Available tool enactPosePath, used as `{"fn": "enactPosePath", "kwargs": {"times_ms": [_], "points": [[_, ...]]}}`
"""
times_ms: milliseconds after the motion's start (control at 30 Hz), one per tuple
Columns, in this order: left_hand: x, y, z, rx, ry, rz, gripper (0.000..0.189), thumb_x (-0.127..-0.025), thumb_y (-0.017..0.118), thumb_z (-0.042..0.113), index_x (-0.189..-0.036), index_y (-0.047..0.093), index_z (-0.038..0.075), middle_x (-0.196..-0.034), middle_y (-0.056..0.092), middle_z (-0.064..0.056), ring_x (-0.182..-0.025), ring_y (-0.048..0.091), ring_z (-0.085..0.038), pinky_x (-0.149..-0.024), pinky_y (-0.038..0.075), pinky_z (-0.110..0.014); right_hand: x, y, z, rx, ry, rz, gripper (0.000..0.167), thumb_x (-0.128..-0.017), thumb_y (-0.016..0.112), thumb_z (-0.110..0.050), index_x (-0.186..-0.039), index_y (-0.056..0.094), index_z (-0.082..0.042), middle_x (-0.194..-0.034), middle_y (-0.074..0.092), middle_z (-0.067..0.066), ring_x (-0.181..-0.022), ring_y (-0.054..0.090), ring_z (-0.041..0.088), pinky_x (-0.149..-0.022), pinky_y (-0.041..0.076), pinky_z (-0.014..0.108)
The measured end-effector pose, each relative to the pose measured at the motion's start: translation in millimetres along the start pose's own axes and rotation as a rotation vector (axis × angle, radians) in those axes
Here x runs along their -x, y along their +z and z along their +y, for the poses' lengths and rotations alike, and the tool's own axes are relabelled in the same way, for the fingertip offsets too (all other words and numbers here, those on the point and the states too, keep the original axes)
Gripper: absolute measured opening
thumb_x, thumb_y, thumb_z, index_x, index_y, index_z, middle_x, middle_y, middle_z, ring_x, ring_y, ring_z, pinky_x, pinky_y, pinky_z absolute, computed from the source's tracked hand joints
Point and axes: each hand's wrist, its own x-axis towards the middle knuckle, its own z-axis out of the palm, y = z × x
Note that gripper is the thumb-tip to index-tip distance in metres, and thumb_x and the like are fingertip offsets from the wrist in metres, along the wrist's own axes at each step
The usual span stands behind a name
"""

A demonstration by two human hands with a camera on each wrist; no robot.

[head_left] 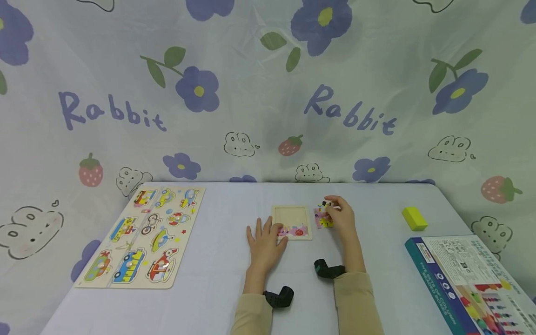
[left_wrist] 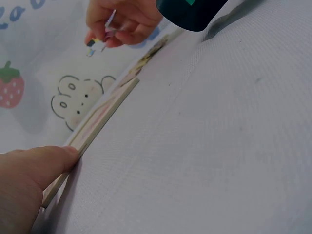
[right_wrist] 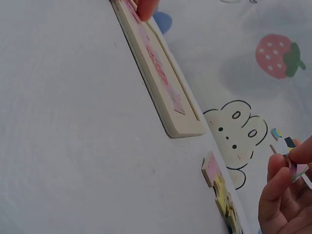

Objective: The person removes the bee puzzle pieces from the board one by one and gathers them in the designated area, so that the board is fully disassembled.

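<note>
A shallow wooden puzzle tray (head_left: 289, 215) lies mid-table, with joined pink jigsaw pieces (head_left: 300, 231) along its near edge. My left hand (head_left: 264, 244) rests at the tray's left side, fingers spread and fairly straight. In the left wrist view its thumb (left_wrist: 56, 158) lies on the tray's edge. Above the table to the right of the tray, my right hand (head_left: 343, 218) pinches a jigsaw piece (right_wrist: 282, 145) between thumb and fingers; the piece shows white, black and blue parts. Beneath that hand are several loose pink and yellow jigsaw pieces (right_wrist: 212, 171), partly hidden by it in the head view.
On the left lies a wooden peg board (head_left: 152, 246) of colourful vehicles. A yellow block (head_left: 414, 218) sits at the right, behind a large printed box (head_left: 460, 260) near the table's right edge. A patterned curtain (head_left: 268, 93) hangs behind the table.
</note>
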Motion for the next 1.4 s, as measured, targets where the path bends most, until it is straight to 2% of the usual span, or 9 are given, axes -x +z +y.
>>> {"fn": "enactPosePath", "kwargs": {"times_ms": [233,533,733,933,1200,1400], "points": [[-0.5,-0.9,-0.1,0.003,-0.004,-0.011,0.036,-0.087,0.06,0.035,-0.119,0.057,0.018,-0.143,0.039,-0.013,-0.136,0.02,-0.041,-0.105,0.003,-0.063,0.6,-7,2,-0.014,0.046,0.034,0.032,-0.086,0.053,-0.007,-0.118,0.059,-0.004,-0.098,0.05,0.006,-0.076,0.058,0.017,-0.063,0.049,0.023],[-2.2,-1.3,-0.1,0.004,-0.001,-0.008,0.036,-0.086,0.06,0.034,-0.118,0.057,0.017,-0.142,0.04,-0.014,-0.136,0.02,-0.041,-0.105,0.003,-0.063,-2.3,-13,3,-0.024,0.045,0.104,0.03,-0.086,0.051,-0.005,-0.116,0.058,-0.004,-0.09,0.049,0.004,-0.072,0.06,0.014,-0.062,0.05,0.023],[0.5,0.4,-1.9,-0.006,-0.002,0.002,0.036,-0.085,0.063,0.034,-0.117,0.058,0.018,-0.141,0.041,-0.014,-0.135,0.022,-0.042,-0.104,0.004,-0.064,-1.0,-16,6,-0.087,0.066,0.128,0.032,-0.084,0.06,-0.004,-0.115,0.052,-0.001,-0.087,0.057,0.002,-0.065,0.056,0.006,-0.06,0.048,0.02],[0.5,1.1,-1.6,0.0,0.01,0.017,0.036,-0.085,0.063,0.033,-0.117,0.058,0.017,-0.141,0.041,-0.014,-0.135,0.022,-0.042,-0.104,0.005,-0.063,-0.1,-17,6,-0.108,0.082,0.154,0.029,-0.084,0.065,-0.012,-0.11,0.055,-0.001,-0.084,0.062,-0.003,-0.068,0.059,0.005,-0.062,0.05,0.019],[-0.7,0.2,-0.6,-0.008,0.001,0.011,0.036,-0.085,0.062,0.034,-0.117,0.058,0.017,-0.141,0.041,-0.014,-0.135,0.022,-0.041,-0.105,0.005,-0.063,-2.4,-18,7,-0.186,0.086,0.159,0.022,-0.089,0.059,-0.009,-0.109,0.054,-0.001,-0.076,0.061,-0.009,-0.068,0.06,0.005,-0.063,0.051,0.019],[-0.4,0.0,0.0,-0.003,-0.003,-0.001,0.036,-0.086,0.062,0.035,-0.118,0.058,0.018,-0.142,0.04,-0.013,-0.136,0.02,-0.041,-0.105,0.003,-0.062,-1.6,-22,10,-0.178,0.094,0.174,0.026,-0.089,0.059,-0.009,-0.113,0.056,0.001,-0.076,0.061,-0.01,-0.072,0.061,0.009,-0.068,0.052,0.021]]}}
